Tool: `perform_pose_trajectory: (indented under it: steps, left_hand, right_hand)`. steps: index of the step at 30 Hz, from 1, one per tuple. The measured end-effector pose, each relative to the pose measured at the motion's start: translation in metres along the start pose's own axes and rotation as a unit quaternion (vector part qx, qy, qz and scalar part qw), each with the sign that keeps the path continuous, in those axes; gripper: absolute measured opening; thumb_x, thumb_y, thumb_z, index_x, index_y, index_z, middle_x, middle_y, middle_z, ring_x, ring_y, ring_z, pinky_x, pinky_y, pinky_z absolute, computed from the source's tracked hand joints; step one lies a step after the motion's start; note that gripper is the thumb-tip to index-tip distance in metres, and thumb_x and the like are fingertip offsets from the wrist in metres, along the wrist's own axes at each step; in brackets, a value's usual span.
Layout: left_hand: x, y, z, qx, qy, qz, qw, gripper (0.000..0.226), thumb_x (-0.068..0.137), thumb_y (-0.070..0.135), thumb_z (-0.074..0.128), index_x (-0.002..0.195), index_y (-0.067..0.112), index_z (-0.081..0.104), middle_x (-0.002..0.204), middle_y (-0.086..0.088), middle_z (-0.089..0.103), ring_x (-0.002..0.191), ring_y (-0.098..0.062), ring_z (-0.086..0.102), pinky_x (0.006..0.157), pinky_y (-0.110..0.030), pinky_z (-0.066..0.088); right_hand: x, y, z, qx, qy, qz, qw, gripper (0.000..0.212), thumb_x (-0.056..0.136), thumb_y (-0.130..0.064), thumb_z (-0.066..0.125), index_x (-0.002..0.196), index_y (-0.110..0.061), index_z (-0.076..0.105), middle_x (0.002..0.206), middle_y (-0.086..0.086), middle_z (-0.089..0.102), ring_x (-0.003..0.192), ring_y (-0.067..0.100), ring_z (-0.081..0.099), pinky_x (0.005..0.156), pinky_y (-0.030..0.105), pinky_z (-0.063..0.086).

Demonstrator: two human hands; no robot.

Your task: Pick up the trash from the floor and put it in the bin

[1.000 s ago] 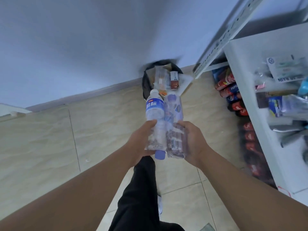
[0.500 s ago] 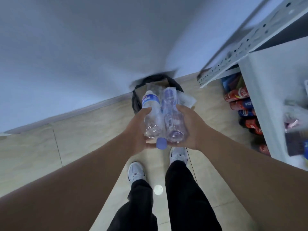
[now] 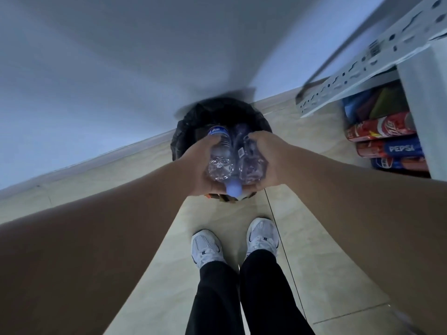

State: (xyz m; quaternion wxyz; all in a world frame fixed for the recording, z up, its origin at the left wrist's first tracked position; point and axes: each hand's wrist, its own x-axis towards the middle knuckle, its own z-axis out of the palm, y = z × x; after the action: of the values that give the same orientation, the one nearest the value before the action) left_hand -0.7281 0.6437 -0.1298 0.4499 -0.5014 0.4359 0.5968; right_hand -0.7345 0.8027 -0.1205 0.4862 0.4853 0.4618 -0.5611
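Observation:
A clear plastic bottle with a blue label (image 3: pixel 220 155) and a second crumpled clear bottle (image 3: pixel 250 163) are pressed side by side between my hands. My left hand (image 3: pixel 200 168) grips the labelled bottle from the left. From the right, my right hand (image 3: pixel 268 158) grips the crumpled one. A pale blue cap (image 3: pixel 233 189) points toward me below them. Both bottles hang directly over the bin with a black liner (image 3: pixel 186 126), which stands against the wall. My hands hide most of the bin's inside.
A white metal shelf unit (image 3: pixel 362 66) stands at the right, with packs of cola cans (image 3: pixel 384 141) stacked under it on the floor. My white shoes (image 3: pixel 234 243) stand on beige floor tiles just in front of the bin. A pale wall runs behind.
I have stepped closer to the bin and stopped with both feet together. My hands have carried the two bottles forward and down until they are over the bin's opening.

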Motion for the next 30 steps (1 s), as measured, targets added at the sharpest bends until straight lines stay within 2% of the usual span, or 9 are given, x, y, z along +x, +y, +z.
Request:
perform_pose_trajectory:
  steps: [2,5,9,12,14,18,22,25,30]
  left_hand:
    - [0.017,0.0,0.0,0.005,0.017,0.006,1.0,0.041,0.086,0.041,0.069,0.116,0.012,0.066,0.115,-0.02,0.074,0.089,-0.045,0.076,0.077,-0.07,0.055]
    - [0.039,0.001,0.0,0.013,0.021,0.016,1.0,0.039,0.087,0.035,0.07,0.118,0.012,0.065,0.101,-0.019,0.08,0.082,-0.044,0.077,0.076,-0.07,0.055]
    - [0.058,0.003,0.001,0.044,0.04,0.02,0.998,0.033,0.086,0.035,0.071,0.111,0.013,0.067,0.089,-0.016,0.081,0.076,-0.042,0.077,0.071,-0.07,0.056]
    - [0.064,0.003,0.0,0.06,0.056,0.02,0.996,0.034,0.084,0.037,0.073,0.108,0.014,0.067,0.1,-0.018,0.079,0.084,-0.042,0.077,0.073,-0.071,0.056]
    - [0.063,0.003,0.002,0.067,0.065,0.023,0.995,0.034,0.083,0.038,0.074,0.105,0.014,0.066,0.103,-0.017,0.076,0.086,-0.042,0.075,0.072,-0.071,0.057]
    - [0.051,0.003,0.003,0.047,0.092,0.055,0.993,0.04,0.083,0.047,0.073,0.108,0.016,0.068,0.098,-0.012,0.078,0.085,-0.035,0.077,0.083,-0.055,0.06]
    - [0.031,-0.005,0.0,0.15,0.139,0.153,0.967,0.056,0.09,0.05,0.06,0.131,0.011,0.061,0.125,-0.01,0.07,0.113,-0.032,0.067,0.098,-0.043,0.054]
    - [0.006,-0.016,-0.011,0.266,0.191,0.174,0.929,0.064,0.084,0.056,0.057,0.131,0.012,0.06,0.107,-0.005,0.068,0.096,-0.028,0.063,0.08,-0.035,0.047]
    - [-0.04,-0.034,-0.031,0.458,0.167,0.224,0.844,0.055,0.079,0.054,0.062,0.115,0.013,0.057,0.087,0.001,0.06,0.071,-0.018,0.058,0.05,-0.027,0.037]
  right_hand:
    - [0.018,-0.005,0.0,-0.005,0.009,0.027,1.0,0.053,0.092,-0.053,0.052,0.128,-0.014,0.059,0.122,0.018,0.069,0.103,0.043,0.068,0.093,0.063,0.051]
    - [0.039,-0.009,0.003,-0.027,0.026,0.018,0.999,0.058,0.091,-0.052,0.057,0.136,-0.015,0.051,0.124,0.02,0.067,0.103,0.046,0.068,0.082,0.069,0.053]
    - [0.061,-0.017,0.009,-0.078,0.069,-0.008,0.995,0.061,0.093,-0.05,0.061,0.138,-0.011,0.049,0.128,0.02,0.064,0.107,0.045,0.066,0.087,0.063,0.056]
    - [0.07,-0.023,0.016,-0.189,0.111,-0.08,0.972,0.043,0.106,-0.037,0.042,0.137,-0.009,0.052,0.145,0.023,0.054,0.13,0.041,0.054,0.108,0.052,0.046]
    - [0.068,-0.023,0.019,-0.215,0.124,-0.129,0.96,0.041,0.108,-0.031,0.037,0.137,-0.008,0.054,0.148,0.022,0.052,0.136,0.037,0.05,0.113,0.046,0.041]
    - [0.06,-0.02,0.021,-0.331,0.169,-0.205,0.906,0.043,0.104,-0.032,0.044,0.13,-0.002,0.062,0.135,0.018,0.063,0.126,0.034,0.058,0.096,0.036,0.048]
    - [0.035,-0.018,0.022,-0.403,0.192,-0.258,0.857,0.035,0.098,-0.033,0.051,0.111,-0.006,0.068,0.11,0.018,0.067,0.109,0.035,0.064,0.073,0.03,0.039]
    - [0.009,-0.008,0.014,-0.512,0.19,-0.278,0.79,0.026,0.092,-0.035,0.061,0.095,-0.009,0.061,0.093,0.012,0.061,0.094,0.033,0.063,0.069,0.028,0.037]
    - [-0.04,0.011,0.006,-0.608,0.181,-0.274,0.723,0.057,0.086,-0.04,0.068,0.13,-0.007,0.053,0.126,0.016,0.063,0.113,0.038,0.06,0.088,0.039,0.05]
